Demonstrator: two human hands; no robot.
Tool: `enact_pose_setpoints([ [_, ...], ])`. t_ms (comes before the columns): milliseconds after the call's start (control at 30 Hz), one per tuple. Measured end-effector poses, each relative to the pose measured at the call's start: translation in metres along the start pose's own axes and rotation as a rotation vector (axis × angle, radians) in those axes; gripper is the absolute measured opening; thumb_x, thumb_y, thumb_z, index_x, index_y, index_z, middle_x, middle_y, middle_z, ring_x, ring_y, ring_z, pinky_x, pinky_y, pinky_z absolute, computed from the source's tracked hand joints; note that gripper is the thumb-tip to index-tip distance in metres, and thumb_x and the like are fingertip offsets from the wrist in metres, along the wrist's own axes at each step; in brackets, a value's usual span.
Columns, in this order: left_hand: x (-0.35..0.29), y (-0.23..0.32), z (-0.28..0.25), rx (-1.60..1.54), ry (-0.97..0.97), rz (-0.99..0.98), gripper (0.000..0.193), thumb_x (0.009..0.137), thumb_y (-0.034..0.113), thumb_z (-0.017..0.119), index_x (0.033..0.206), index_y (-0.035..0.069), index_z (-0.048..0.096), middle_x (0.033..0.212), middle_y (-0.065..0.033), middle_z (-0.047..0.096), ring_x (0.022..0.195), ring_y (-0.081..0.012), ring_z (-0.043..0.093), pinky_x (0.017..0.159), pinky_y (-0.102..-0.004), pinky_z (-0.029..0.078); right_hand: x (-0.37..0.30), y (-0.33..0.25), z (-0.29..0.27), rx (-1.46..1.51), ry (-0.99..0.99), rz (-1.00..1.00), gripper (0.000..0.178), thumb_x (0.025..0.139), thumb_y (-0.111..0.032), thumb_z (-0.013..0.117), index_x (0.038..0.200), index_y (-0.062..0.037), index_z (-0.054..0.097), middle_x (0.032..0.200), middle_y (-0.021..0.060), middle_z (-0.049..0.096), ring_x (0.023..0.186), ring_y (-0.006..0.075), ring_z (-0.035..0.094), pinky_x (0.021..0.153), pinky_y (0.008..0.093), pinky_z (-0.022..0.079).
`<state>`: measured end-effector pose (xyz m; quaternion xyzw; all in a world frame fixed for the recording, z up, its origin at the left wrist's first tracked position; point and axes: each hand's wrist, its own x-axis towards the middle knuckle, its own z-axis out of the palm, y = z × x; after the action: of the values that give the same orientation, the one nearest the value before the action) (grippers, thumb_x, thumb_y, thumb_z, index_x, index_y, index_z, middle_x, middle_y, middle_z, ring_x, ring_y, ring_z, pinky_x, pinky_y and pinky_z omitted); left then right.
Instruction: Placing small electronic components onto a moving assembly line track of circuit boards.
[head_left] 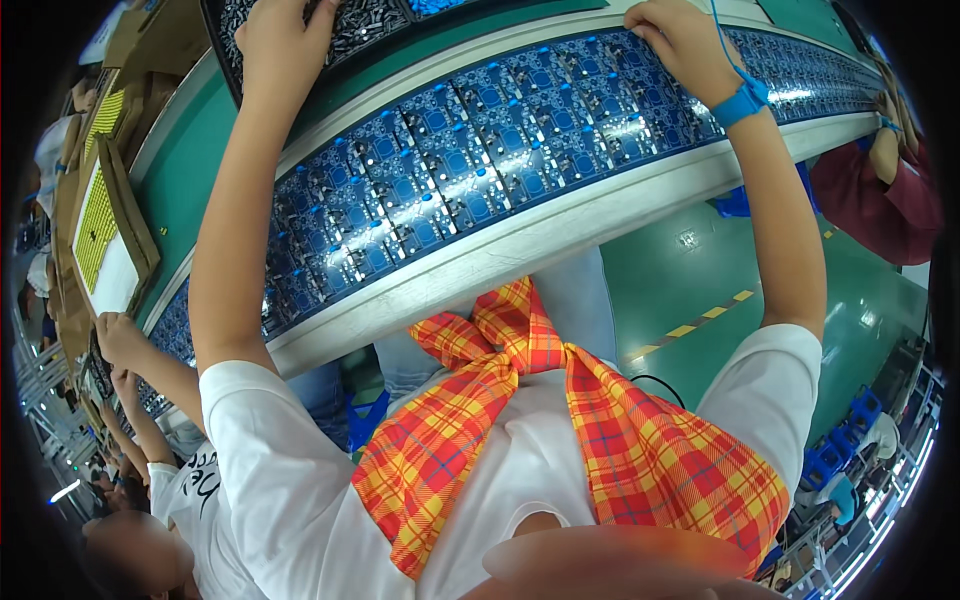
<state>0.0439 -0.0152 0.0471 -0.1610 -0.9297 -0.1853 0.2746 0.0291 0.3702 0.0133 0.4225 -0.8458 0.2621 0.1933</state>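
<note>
The left hand (283, 35), fingertips cut off at the frame top, rests on a black tray of small dark parts (360, 30); its grasp is unclear. The right hand (685, 40), arm outstretched, presses flat, released, on the far edge of the row of blue circuit boards (470, 170).

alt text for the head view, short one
A person's left hand reaches into a black parts tray while the right hand, with a blue wrist strap, rests on blue circuit boards lining a conveyor. Co-workers' arms show at the left.
</note>
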Motion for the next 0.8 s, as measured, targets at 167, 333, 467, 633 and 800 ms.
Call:
enact_pose_setpoints([
  [167,-0.002,-0.006,0.004,0.027,0.090,0.006,0.008,0.089,0.006,0.067,0.094,0.001,0.069,0.091,-0.0175,0.068,0.091,-0.0375,0.065,0.080,-0.0451,0.050,0.003,-0.021,-0.013,-0.056,-0.046,0.036,0.005,0.088,-0.008,0.065,0.091,-0.0070,0.070,0.086,0.0144,0.068,0.087,0.0383,0.064,0.079,0.0458,0.052],
  [333,0.003,0.031,-0.007,-0.091,0.012,0.056,0.008,0.088,0.006,0.068,0.094,0.002,0.071,0.090,-0.0179,0.067,0.093,-0.0360,0.065,0.080,-0.0448,0.049,0.001,-0.022,-0.017,-0.302,-0.260,0.177,0.012,0.088,-0.010,0.065,0.092,-0.0057,0.075,0.087,0.0143,0.072,0.088,0.0379,0.068,0.079,0.0457,0.054],
  [467,0.007,0.088,-0.008,-0.268,-0.220,-0.016,0.008,0.087,0.005,0.069,0.094,0.002,0.072,0.092,-0.0173,0.068,0.090,-0.0359,0.066,0.078,-0.0432,0.050,0.032,-0.048,-0.049,-0.303,-0.385,0.401,0.015,0.087,-0.012,0.067,0.093,-0.0033,0.077,0.090,0.0161,0.074,0.088,0.0374,0.070,0.079,0.0448,0.055],
  [633,0.000,0.146,0.014,-0.318,-0.331,0.345,0.009,0.083,0.006,0.073,0.092,0.004,0.074,0.098,-0.0118,0.071,0.094,-0.0342,0.064,0.083,-0.0422,0.049,0.078,-0.044,-0.041,-0.004,-0.131,0.352,0.018,0.087,-0.015,0.069,0.094,-0.0017,0.077,0.090,0.0181,0.075,0.087,0.0374,0.071,0.080,0.0442,0.056],
  [800,-0.005,0.132,0.068,-0.407,-0.518,0.308,0.026,0.096,0.023,0.070,0.118,0.010,0.076,0.111,-0.0114,0.075,0.104,-0.0241,0.071,0.090,-0.0332,0.054,0.097,-0.007,0.012,-0.124,-0.231,0.171,0.016,0.082,-0.014,0.074,0.092,-0.0020,0.078,0.089,0.0193,0.074,0.089,0.0380,0.071,0.081,0.0446,0.056],
])
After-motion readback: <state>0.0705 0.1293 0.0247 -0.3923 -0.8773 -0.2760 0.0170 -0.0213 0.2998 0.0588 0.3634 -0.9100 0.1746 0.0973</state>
